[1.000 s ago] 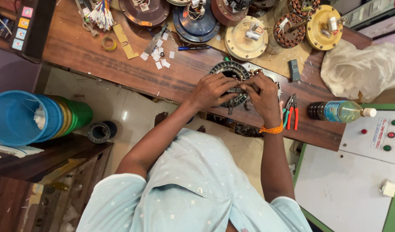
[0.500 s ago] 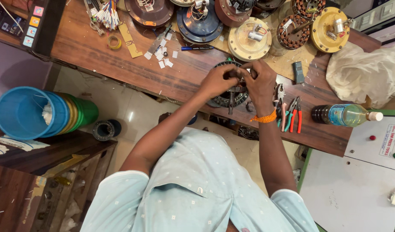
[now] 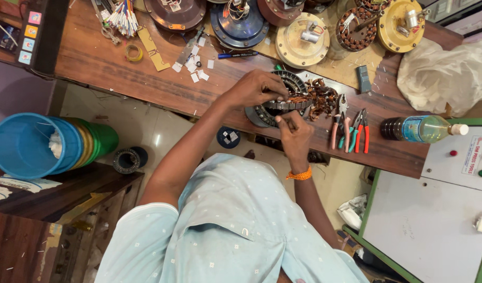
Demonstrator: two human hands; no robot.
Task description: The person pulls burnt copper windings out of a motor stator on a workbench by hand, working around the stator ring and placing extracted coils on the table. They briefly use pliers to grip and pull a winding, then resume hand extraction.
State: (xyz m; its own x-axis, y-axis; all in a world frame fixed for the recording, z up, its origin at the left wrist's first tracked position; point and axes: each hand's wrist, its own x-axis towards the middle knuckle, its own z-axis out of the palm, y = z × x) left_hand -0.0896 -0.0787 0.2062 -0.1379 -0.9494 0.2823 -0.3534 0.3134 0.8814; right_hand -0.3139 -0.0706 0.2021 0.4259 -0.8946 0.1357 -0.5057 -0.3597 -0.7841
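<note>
A round, dark metal stator [image 3: 275, 105] with copper-coloured windings lies at the near edge of the wooden desk [image 3: 120, 73], partly overhanging that edge. It is a ring, so it has no long axis; it seems tilted, with its open face turned up and towards the person, though the exact tilt is hard to read from above. A tangle of loose copper wire [image 3: 320, 97] spills from its right side, touching it.

The left hand [image 3: 256, 88] rests on top of the stator, fingers curled over the ring's upper rim and gripping it. The right hand [image 3: 295, 133] is at the ring's near rim, thumb and fingertips drawn together as if pinching something small at the windings; what sits between them is too small to tell. An orange band [image 3: 300, 174] circles the right wrist.

Just right of the wire, pliers and cutters [image 3: 350, 131] with pink, green and red handles lie with their handles pointing to the near edge. Further right, a plastic bottle [image 3: 424, 128] lies on its side, cap to the right. Behind the stator stand several round fan motor housings [image 3: 303, 39], and small white paper scraps [image 3: 194, 65] lie scattered to the left. Off the desk at left, stacked blue and green buckets [image 3: 47, 144] lie on their side.
</note>
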